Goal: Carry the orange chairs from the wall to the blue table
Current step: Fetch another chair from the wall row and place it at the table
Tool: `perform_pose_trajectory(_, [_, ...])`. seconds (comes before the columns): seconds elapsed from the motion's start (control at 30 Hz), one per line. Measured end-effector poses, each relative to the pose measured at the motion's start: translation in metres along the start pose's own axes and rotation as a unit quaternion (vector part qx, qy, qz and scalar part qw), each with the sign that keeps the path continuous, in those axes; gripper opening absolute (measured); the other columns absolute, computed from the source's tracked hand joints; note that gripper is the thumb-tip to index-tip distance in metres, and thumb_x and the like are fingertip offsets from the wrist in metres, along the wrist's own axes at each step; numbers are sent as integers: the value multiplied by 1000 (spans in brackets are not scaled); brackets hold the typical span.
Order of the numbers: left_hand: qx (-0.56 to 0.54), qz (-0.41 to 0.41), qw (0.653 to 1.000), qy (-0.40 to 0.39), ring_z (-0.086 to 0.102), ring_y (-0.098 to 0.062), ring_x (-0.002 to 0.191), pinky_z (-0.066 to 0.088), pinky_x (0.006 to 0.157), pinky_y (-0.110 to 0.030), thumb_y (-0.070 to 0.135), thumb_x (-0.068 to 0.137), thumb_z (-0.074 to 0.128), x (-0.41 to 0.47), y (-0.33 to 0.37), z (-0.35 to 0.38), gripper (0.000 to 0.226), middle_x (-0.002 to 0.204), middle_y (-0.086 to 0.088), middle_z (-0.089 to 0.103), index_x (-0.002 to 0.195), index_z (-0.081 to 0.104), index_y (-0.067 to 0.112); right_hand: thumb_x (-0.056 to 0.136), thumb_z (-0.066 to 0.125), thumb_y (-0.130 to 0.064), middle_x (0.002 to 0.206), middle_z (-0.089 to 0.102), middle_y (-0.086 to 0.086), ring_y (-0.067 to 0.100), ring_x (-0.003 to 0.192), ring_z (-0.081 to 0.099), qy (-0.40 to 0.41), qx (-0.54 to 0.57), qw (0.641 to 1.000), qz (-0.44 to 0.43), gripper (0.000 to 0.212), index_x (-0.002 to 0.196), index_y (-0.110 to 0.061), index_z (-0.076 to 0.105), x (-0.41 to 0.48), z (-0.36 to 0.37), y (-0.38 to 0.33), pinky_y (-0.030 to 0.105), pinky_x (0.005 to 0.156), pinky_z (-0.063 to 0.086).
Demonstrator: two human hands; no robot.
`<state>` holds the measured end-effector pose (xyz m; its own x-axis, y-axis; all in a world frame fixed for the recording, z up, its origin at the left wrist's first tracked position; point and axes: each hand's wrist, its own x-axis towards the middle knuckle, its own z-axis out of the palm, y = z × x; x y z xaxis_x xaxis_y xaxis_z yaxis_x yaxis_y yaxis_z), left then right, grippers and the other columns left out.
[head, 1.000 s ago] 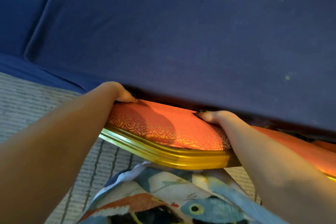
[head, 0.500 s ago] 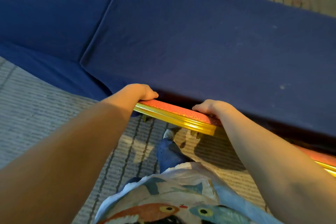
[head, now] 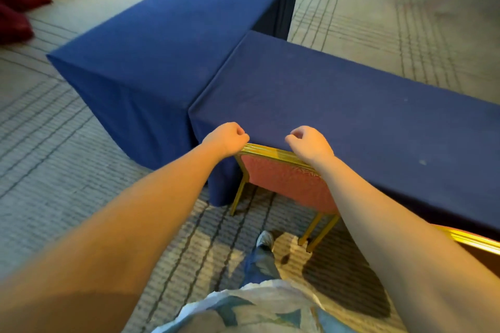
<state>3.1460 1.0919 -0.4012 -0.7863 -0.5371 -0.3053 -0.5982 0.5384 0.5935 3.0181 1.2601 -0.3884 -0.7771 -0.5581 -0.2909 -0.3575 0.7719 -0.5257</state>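
Chair [head: 286, 184] sits pushed in vs near long edge of blue table [head: 351, 105], backrest w/ gold top rail tight to the cloth, legs on carpet [head: 67, 170]; a 2nd blue table [head: 162, 43] butts in at the left corner, 2nd chair [head: 476, 242] edge shows low right, open carpet left & behind. L hand [head: 226, 138] is a loose fist, wrist touching the rail's left end. R hand [head: 308, 143] has fingers curled, heel over the rail; neither hand grips anything.
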Motion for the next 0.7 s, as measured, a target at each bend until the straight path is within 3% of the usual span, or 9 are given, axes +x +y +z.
perform_pose_trajectory(0.03, [-9,0,1000,19,36,-21,65,33,61,-33,26,84,48,-10,-5,-6,32,66,-1,40,57,32,24,91,50,-36,111,60,-1,22,105,58,4,20,1000,-17,28,112,-21,60,-7,5,-9,35,84,47])
perform_pose_trajectory(0.1, [-28,-10,997,65,45,-20,72,44,71,-33,28,88,50,-32,-16,-19,26,79,1,49,64,39,30,91,52,-37,126,58,-3,20,114,55,14,52,997,-49,43,131,-22,53,-23,17,-28,35,91,46])
perform_pose_trajectory(0.17, [-47,-21,994,100,57,-20,83,52,84,-39,30,89,50,-50,-31,-32,8,90,3,57,84,56,29,90,53,-37,126,59,-2,19,111,56,19,68,995,-77,47,134,-23,50,-35,31,-49,34,90,46])
perform_pose_trajectory(0.23, [-78,-42,988,129,61,-19,91,51,88,-41,32,89,51,-68,-50,-45,25,97,5,61,111,60,24,89,55,-36,129,57,0,20,113,56,15,78,992,-94,49,136,-23,48,-43,45,-69,33,91,44])
perform_pose_trajectory(0.37, [-172,-72,962,198,64,-16,82,53,86,-42,30,87,53,-103,-92,-79,19,87,7,66,105,59,25,89,58,-34,143,47,3,19,126,50,-10,100,985,-139,56,141,-22,42,-56,72,-116,32,93,40])
perform_pose_trajectory(0.5, [-233,-104,933,255,67,-19,87,55,83,-42,31,87,53,-133,-131,-120,37,90,5,66,122,57,18,89,57,-35,151,37,1,20,131,45,-34,97,976,-192,64,147,-23,32,-63,86,-170,39,97,44])
perform_pose_trajectory(0.63, [-242,-120,916,298,65,-14,81,52,71,-29,30,88,52,-146,-161,-154,37,82,6,64,124,55,19,89,56,-36,150,36,-1,17,125,47,-41,94,970,-218,66,148,-24,29,-57,94,-219,33,81,43])
perform_pose_trajectory(0.7, [-250,-120,909,312,64,-14,84,50,71,-27,28,90,52,-147,-174,-171,38,87,4,63,125,55,16,89,56,-36,151,35,-2,17,127,46,-52,91,967,-232,66,148,-24,29,-50,101,-244,31,80,39])
